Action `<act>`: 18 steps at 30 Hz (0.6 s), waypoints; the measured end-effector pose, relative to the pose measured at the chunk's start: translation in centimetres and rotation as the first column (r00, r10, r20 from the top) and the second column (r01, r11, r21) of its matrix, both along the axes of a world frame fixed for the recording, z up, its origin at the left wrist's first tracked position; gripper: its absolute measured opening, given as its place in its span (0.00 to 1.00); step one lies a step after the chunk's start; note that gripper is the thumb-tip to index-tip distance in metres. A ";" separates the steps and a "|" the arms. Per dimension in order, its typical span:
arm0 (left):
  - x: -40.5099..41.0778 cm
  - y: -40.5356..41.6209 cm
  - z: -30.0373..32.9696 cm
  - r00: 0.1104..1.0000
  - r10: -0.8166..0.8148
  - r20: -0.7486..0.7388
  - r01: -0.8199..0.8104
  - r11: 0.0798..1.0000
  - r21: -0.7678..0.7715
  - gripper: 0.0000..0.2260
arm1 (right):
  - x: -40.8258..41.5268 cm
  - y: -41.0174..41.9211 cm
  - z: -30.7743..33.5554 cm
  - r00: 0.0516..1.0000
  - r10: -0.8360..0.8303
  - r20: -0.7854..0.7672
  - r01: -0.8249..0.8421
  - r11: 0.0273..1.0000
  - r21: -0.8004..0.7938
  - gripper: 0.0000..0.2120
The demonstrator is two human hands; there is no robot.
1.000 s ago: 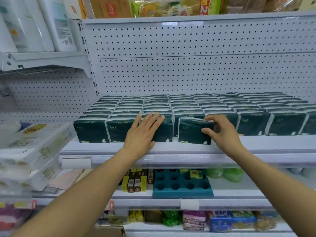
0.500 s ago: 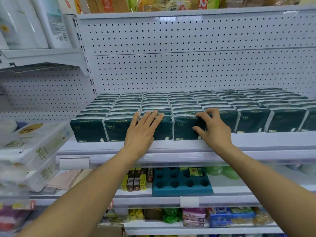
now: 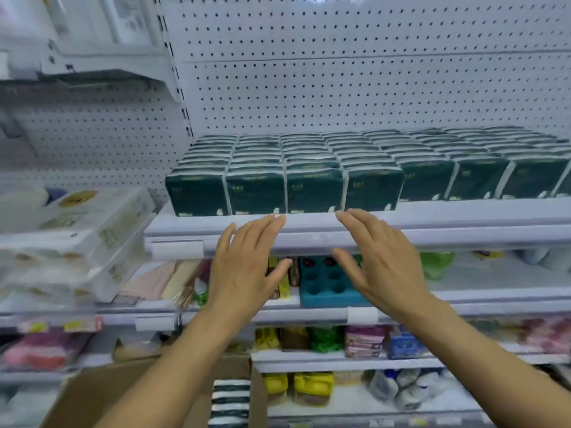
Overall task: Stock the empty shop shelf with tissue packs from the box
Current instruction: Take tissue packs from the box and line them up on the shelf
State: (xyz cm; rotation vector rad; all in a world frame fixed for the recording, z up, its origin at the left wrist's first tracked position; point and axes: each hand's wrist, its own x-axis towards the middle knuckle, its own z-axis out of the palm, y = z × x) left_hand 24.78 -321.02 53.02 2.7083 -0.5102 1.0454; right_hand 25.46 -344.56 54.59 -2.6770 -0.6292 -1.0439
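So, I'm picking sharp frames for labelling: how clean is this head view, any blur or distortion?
Head view: motion blur smears the left-side goods and lower shelves; the tissue packs and both open hands, left hand and right hand, stay fairly readable; wide-angle bending shows at the edges; lighting even, no harsh glare.
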 end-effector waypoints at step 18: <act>-18.4 26.8 -17.2 0.677 0.255 -0.691 -0.289 0.955 0.069 0.30 | -14.0 23.4 -19.6 0.744 0.155 -0.650 -0.274 0.958 -0.085 0.16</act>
